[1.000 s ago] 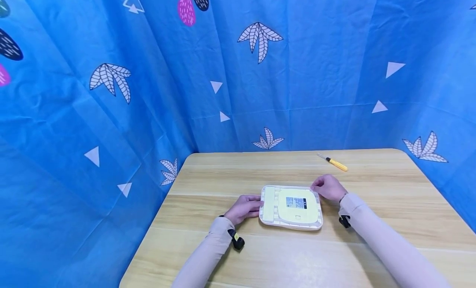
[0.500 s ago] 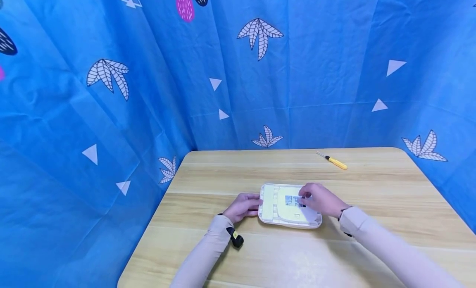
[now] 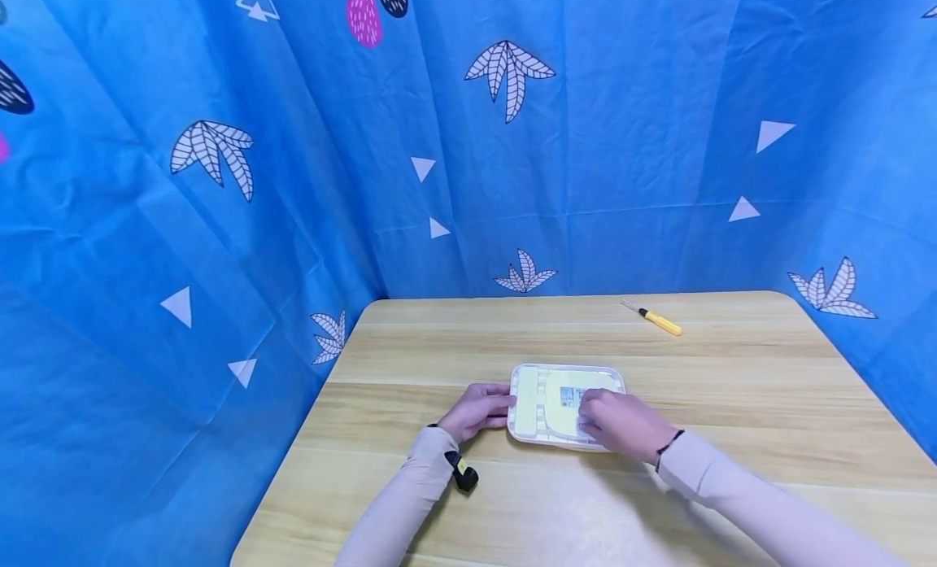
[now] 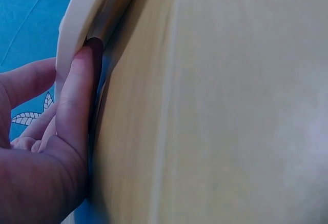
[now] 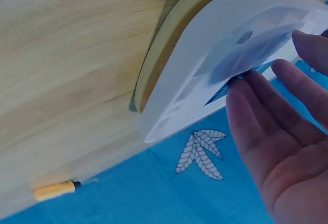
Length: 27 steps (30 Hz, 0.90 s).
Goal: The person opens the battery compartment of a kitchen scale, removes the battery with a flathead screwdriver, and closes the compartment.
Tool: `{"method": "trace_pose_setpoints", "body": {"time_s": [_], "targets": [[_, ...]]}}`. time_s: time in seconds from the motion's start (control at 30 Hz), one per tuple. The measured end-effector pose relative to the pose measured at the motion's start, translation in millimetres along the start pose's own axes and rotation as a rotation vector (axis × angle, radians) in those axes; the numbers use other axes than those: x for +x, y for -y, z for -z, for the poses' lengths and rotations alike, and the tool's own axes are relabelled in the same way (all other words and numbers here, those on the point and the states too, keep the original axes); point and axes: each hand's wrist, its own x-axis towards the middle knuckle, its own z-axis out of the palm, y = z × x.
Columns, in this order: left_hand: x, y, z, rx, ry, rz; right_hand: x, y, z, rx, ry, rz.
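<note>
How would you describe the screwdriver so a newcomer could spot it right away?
Start at the wooden table against the blue curtain. Go to its far right part, beyond the white device that the left hand and right hand touch. The screwdriver lies there alone: small, with a yellow handle and thin metal shaft, the only tool on the table.

My work surface is a light wooden table (image 3: 732,404) with rounded corners, its grain running left to right. A flat white device (image 3: 529,398) lies near the middle, underside up, with a pale yellow panel and a small label. A yellow-handled screwdriver (image 3: 654,318) lies near the far edge, to my right, well apart from the device.
</note>
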Motion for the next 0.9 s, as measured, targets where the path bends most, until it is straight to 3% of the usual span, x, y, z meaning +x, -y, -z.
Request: {"method": "trace_pose_setpoints", "body": {"time_s": [0.17,0.4,0.67,0.9], "targets": [[-1.1,0.6,0.5,0.005,-0.005,-0.011,1,4,-1,-0.03,0.015,0.004],[0.6,3.4,2.0,-0.008,0.0,-0.007,2,6,-2,-0.166,0.065,0.045],[1.1,5.5,2.8,-0.009,0.0,-0.014,0,9,-6,-0.309,0.015,0.166],[2.2,5.3,2.9,-0.009,0.009,-0.018,1,12,-6,-0.35,-0.001,0.235]]}}
